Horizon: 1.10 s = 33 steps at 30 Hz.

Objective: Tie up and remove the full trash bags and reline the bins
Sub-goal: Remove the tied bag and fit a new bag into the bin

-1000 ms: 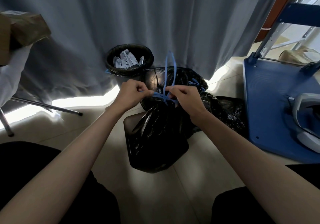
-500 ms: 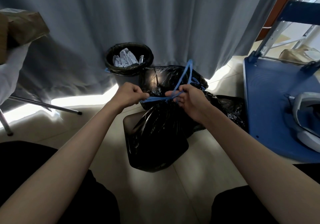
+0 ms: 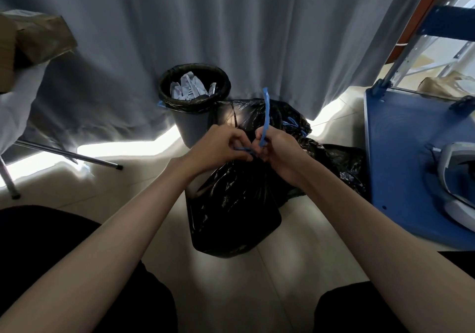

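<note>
A full black trash bag (image 3: pixel 231 209) stands on the floor in front of me, its neck gathered by a blue drawstring (image 3: pixel 265 116). My left hand (image 3: pixel 221 150) pinches one end of the drawstring at the neck. My right hand (image 3: pixel 280 152) grips the other strand, which sticks up above my fingers. The two hands almost touch over the knot. Behind the bag lie two more black bags (image 3: pixel 259 114), one with a blue tie. A grey bin (image 3: pixel 194 93) with a black liner and white paper waste stands at the curtain.
A grey curtain (image 3: pixel 231 24) hangs across the back. A blue platform cart (image 3: pixel 401 158) with a white-grey device on it is at the right. Metal table legs (image 3: pixel 69 154) and a brown package (image 3: pixel 38 39) are at the left. My dark-clothed knees frame the pale tiled floor.
My hands came together at the bag's neck after pulling the drawstring apart sideways. The loose blue strand now stands upright above my right hand.
</note>
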Tool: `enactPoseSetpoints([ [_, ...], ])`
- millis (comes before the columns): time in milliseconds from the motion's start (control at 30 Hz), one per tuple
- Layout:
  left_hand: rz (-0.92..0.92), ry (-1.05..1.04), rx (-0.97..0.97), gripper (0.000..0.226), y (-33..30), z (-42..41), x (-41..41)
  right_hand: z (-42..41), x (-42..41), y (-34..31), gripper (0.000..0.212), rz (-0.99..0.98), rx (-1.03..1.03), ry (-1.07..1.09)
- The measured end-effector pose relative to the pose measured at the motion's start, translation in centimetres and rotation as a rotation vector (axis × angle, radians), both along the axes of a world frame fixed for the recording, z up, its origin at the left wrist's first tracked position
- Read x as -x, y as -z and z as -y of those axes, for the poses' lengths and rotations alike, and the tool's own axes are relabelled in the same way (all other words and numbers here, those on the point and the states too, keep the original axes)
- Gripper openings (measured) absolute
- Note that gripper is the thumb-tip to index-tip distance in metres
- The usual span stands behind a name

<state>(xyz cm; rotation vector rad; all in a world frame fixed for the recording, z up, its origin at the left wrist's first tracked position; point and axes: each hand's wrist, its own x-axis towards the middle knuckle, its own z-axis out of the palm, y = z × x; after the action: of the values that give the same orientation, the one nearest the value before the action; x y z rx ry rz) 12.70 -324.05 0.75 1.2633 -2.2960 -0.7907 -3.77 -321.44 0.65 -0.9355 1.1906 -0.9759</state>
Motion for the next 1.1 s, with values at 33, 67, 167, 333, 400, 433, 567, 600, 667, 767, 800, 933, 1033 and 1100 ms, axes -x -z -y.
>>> enactPoseSetpoints([
  [33, -0.038, -0.03, -0.007, 0.017, 0.2, 0.0, 0.1, 0.0, 0.1, 0.0, 0.023, -0.001, -0.005, -0.005],
  [67, -0.081, -0.055, -0.004, 0.014, 0.3, -0.1, 0.2, 0.1, 0.2, 0.0, 0.022, 0.012, -0.016, -0.002],
  [167, -0.15, -0.123, 0.025, 0.009, 0.8, -0.3, 0.6, 0.2, 0.5, 0.1, 0.02, 0.103, -0.061, 0.039],
  [333, -0.196, -0.237, -0.055, 0.01, 1.6, -0.3, 0.6, 0.1, 0.6, 0.0, 0.024, 0.14, -0.072, 0.019],
  [400, -0.212, -0.257, -0.079, 0.01, 1.6, -0.4, 0.6, 0.1, 0.4, 0.1, 0.02, 0.057, -0.027, 0.009],
  [433, -0.216, -0.264, -0.077, 0.01, 1.5, -0.4, 0.6, 0.1, 0.3, 0.3, 0.018, 0.027, 0.0, 0.008],
  [567, -0.243, -0.259, -0.002, 0.01, 1.1, -0.7, 1.0, 0.0, 0.7, 0.6, 0.02, -0.003, 0.042, 0.03],
  [600, -0.249, -0.251, 0.024, 0.01, 1.0, -0.8, 1.0, 0.0, 0.8, 0.6, 0.02, 0.017, 0.042, 0.043],
  [667, -0.26, -0.232, 0.066, 0.01, 1.0, -0.8, 1.0, 0.0, 0.9, 0.8, 0.018, 0.048, 0.028, 0.066],
  [767, -0.242, -0.193, 0.201, 0.011, 1.2, -0.9, 1.0, 0.2, 1.0, 1.1, 0.014, 0.072, -0.019, 0.103],
  [800, -0.218, -0.169, 0.27, 0.011, 1.3, -0.9, 1.1, 0.2, 0.9, 1.1, 0.013, 0.076, -0.038, 0.114],
  [933, -0.073, -0.054, 0.483, 0.015, 1.7, -1.2, 1.5, 0.4, 0.8, 1.3, 0.01, 0.072, -0.121, 0.133],
  [1033, -0.005, -0.01, 0.545, 0.009, 2.0, -1.1, 1.4, 0.6, 0.8, 1.5, 0.009, 0.031, -0.138, 0.107],
  [1100, 0.009, -0.005, 0.506, 0.007, 2.1, -0.8, 1.5, 0.6, 1.0, 1.6, 0.009, 0.029, -0.141, 0.11],
])
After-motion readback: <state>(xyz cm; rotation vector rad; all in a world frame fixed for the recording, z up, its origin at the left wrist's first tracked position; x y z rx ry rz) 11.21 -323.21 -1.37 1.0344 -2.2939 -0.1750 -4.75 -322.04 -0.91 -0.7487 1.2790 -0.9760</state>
